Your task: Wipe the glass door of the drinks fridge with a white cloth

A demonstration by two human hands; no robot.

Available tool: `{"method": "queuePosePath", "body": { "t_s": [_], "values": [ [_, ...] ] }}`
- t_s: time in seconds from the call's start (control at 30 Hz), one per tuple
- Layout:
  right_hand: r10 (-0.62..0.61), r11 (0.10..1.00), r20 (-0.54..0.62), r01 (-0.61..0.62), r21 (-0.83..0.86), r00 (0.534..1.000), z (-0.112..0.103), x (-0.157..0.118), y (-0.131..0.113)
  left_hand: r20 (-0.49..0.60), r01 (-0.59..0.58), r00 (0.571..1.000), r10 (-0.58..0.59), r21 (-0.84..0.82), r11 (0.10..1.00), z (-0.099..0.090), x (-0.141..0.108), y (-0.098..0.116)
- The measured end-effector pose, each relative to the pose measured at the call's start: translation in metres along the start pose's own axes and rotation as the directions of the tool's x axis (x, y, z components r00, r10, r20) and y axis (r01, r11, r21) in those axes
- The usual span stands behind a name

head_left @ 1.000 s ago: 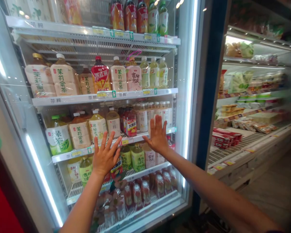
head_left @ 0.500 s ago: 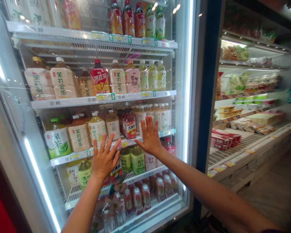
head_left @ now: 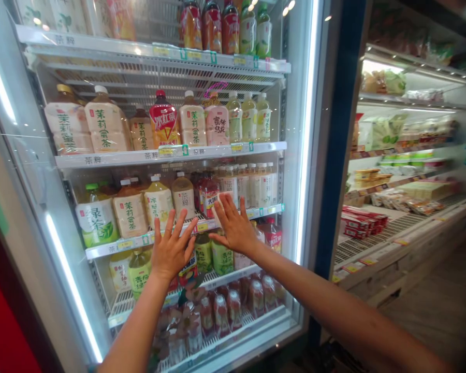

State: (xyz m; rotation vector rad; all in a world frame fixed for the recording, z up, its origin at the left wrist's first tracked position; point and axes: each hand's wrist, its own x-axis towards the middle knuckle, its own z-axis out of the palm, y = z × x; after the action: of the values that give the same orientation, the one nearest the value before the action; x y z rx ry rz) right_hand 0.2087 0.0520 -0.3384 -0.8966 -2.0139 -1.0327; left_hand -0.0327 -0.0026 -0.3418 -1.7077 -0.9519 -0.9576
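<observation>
left hand [head_left: 171, 252] and right hand [head_left: 233, 231] sit at six o'clock, fingers spread wide apart on the drinks cooler's glass door [head_left: 54, 171]: a stiff, slick, fragile pane, best taken by its frame [head_left: 318, 155].

We see a red-and-yellow iced tea bottle [head_left: 163, 120] beside cream jasmine tea bottles [head_left: 104, 124] lettered in green, and a navy-blue fridge door frame [head_left: 344, 129].
</observation>
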Motion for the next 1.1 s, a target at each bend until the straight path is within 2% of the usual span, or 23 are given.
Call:
{"method": "queuePosePath", "body": {
  "t_s": [0.07, 0.1, 0.23, 0.3, 0.37, 0.5, 0.57, 0.63, 0.73, 0.8, 0.87, 0.93, 1.0, 1.03, 1.1],
  "values": [
    [0.079, 0.997, -0.037, -0.080, -0.014, 0.996, 0.001, 0.015, -0.006, 0.005, 0.000, 1.000, 0.000, -0.001, 1.000, 0.000, 0.000, 0.000],
    [0.076, 0.997, -0.043, -0.077, -0.012, 0.996, 0.005, 0.008, -0.014, 0.006, -0.001, 1.000, 0.001, -0.002, 1.000, 0.000, 0.000, 0.000],
    [-0.168, 0.986, 0.015, 0.168, 0.023, 0.986, 0.023, -0.063, -0.050, -0.001, -0.003, 1.000, 0.003, -0.006, 1.000, -0.001, 0.000, -0.001],
    [-0.271, 0.962, 0.037, 0.270, 0.038, 0.962, 0.021, -0.077, -0.049, -0.003, -0.004, 1.000, 0.004, -0.008, 1.000, -0.001, 0.000, -0.001],
    [-0.254, 0.967, 0.049, 0.252, 0.035, 0.966, 0.010, -0.054, -0.035, 0.001, -0.003, 1.000, 0.003, -0.013, 1.000, -0.001, 0.000, -0.001],
    [-0.024, 1.000, -0.008, 0.023, -0.011, 1.000, -0.006, 0.028, -0.008, 0.019, 0.000, 1.000, 0.000, -0.021, 1.000, 0.000, -0.001, 0.000],
    [0.018, 1.000, -0.032, -0.018, -0.007, 0.999, -0.001, 0.033, -0.012, 0.027, 0.004, 1.000, -0.003, -0.024, 1.000, 0.001, -0.002, 0.000],
    [-0.024, 1.000, -0.002, 0.024, 0.016, 1.000, 0.009, 0.002, -0.026, 0.033, 0.005, 0.999, -0.004, -0.028, 1.000, 0.002, -0.002, -0.001],
    [-0.201, 0.979, 0.073, 0.197, 0.059, 0.977, 0.019, -0.066, -0.044, 0.029, 0.005, 1.000, -0.004, -0.031, 1.000, 0.002, -0.002, -0.001],
    [-0.292, 0.956, 0.099, 0.285, 0.077, 0.951, 0.016, -0.082, -0.042, 0.020, 0.002, 1.000, -0.001, -0.030, 1.000, 0.001, -0.002, -0.001],
    [-0.258, 0.966, 0.097, 0.253, 0.059, 0.961, 0.005, -0.061, -0.028, 0.014, -0.002, 1.000, 0.002, -0.028, 1.000, 0.001, -0.002, -0.001],
    [-0.118, 0.993, 0.055, 0.117, 0.012, 0.991, -0.005, -0.019, -0.013, 0.014, -0.004, 1.000, 0.004, -0.027, 1.000, 0.001, -0.002, -0.001],
    [0.007, 1.000, -0.006, -0.007, -0.015, 1.000, -0.008, 0.014, -0.006, 0.019, -0.004, 1.000, 0.005, -0.026, 1.000, 0.001, -0.002, -0.001],
    [0.035, 0.999, -0.025, -0.036, -0.016, 0.999, -0.006, 0.020, -0.008, 0.022, -0.004, 1.000, 0.004, -0.024, 1.000, 0.002, -0.002, -0.001],
    [-0.009, 1.000, -0.025, 0.009, 0.003, 1.000, 0.004, 0.003, -0.021, 0.025, -0.003, 1.000, 0.004, -0.016, 1.000, 0.002, -0.002, -0.001]
  ]
}}
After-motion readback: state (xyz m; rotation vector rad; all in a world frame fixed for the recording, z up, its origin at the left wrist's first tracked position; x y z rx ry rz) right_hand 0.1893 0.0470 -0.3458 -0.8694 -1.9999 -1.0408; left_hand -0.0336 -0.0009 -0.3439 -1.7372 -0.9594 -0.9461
